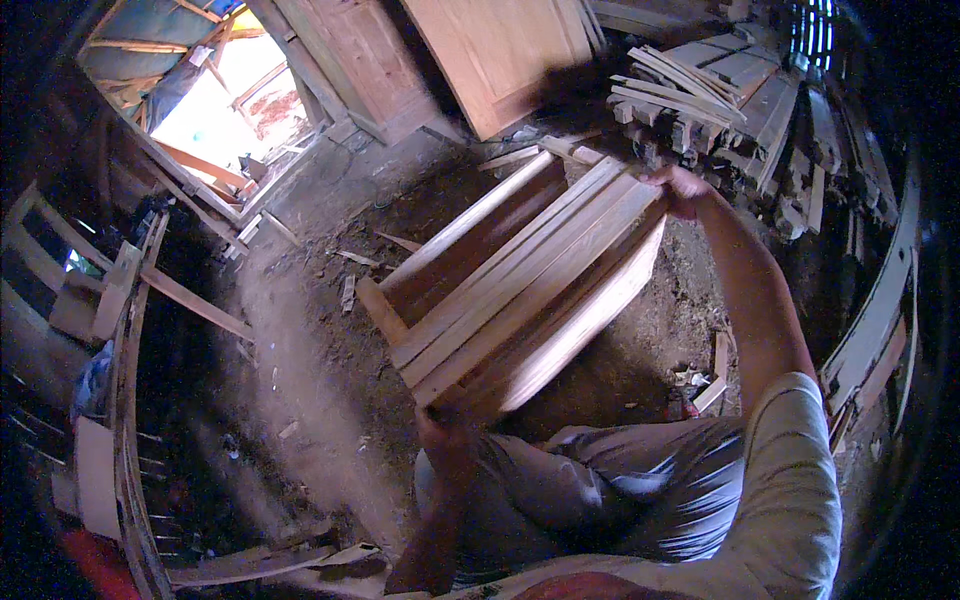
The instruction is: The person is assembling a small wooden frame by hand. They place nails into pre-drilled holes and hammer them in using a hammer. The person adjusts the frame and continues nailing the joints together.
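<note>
I hold a wooden frame (520, 285) of several long pale boards, tilted from the lower middle up to the right. My left hand (445, 425) grips its near lower end just above my lap. My right hand (680, 190) is wrapped over its far upper corner, arm stretched out. One short crosspiece (380, 310) sticks out at the frame's left side. The frame hangs above the dirt floor (300, 350).
A heap of cut timber pieces (720, 90) lies behind the frame at the upper right. Wooden door panels (500, 50) lean against the back wall. A bright opening (215, 110) is at the upper left. Loose planks (190, 300) and scraps litter the floor.
</note>
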